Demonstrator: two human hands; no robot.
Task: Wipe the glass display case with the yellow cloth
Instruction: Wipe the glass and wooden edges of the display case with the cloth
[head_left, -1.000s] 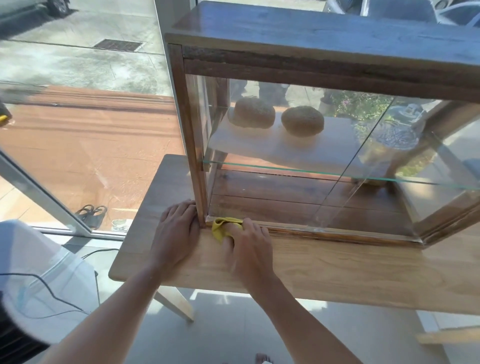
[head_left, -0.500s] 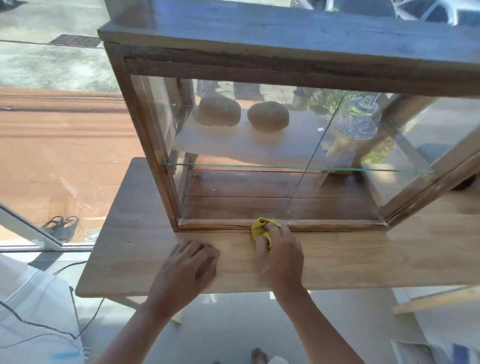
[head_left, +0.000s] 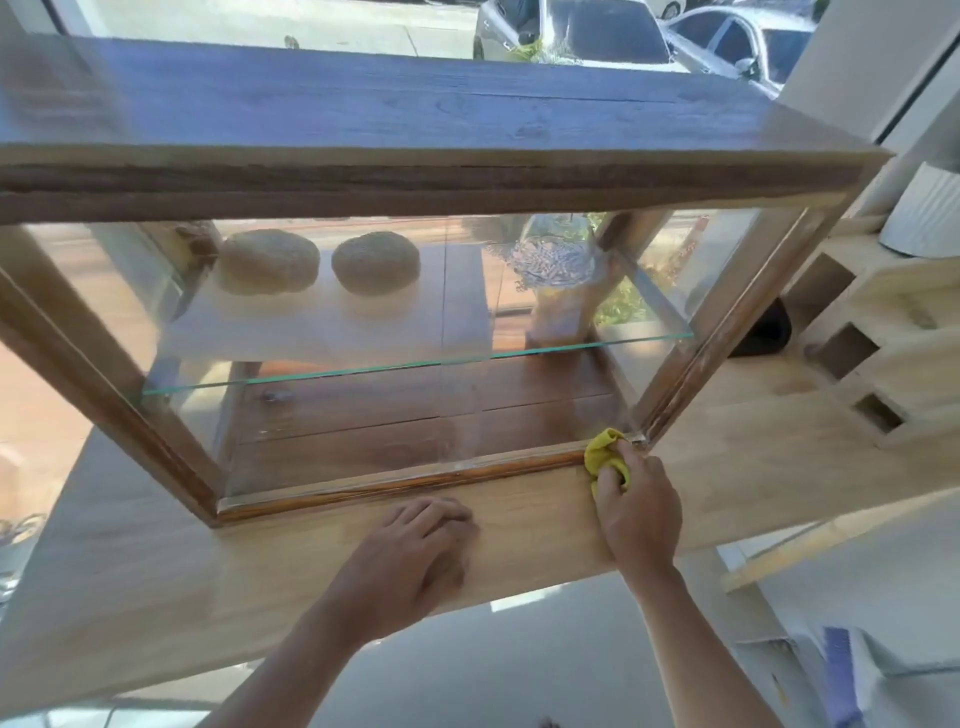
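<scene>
The glass display case (head_left: 363, 182), framed in dark wood, stands on a light wooden table (head_left: 156, 571). My right hand (head_left: 636, 509) grips the bunched yellow cloth (head_left: 602, 452) and presses it against the case's front lower right corner, at the bottom rail. My left hand (head_left: 415, 551) lies flat on the tabletop in front of the case, fingers together, holding nothing. Inside, on a glass shelf (head_left: 415, 358), sit two round bread loaves (head_left: 267, 260) (head_left: 375, 262) and a cut-glass jar (head_left: 553, 270).
To the right of the case stands a pale wooden stepped rack (head_left: 872, 364) with a white ribbed pot (head_left: 924, 218) on top. A dark object (head_left: 763, 332) lies behind the case's right corner. Cars (head_left: 571, 31) are parked beyond the window. The table's front edge is near my forearms.
My right hand has slid the yellow cloth rightward along the case's bottom rail, from the left corner to the right corner. My left hand has followed to the right along the tabletop.
</scene>
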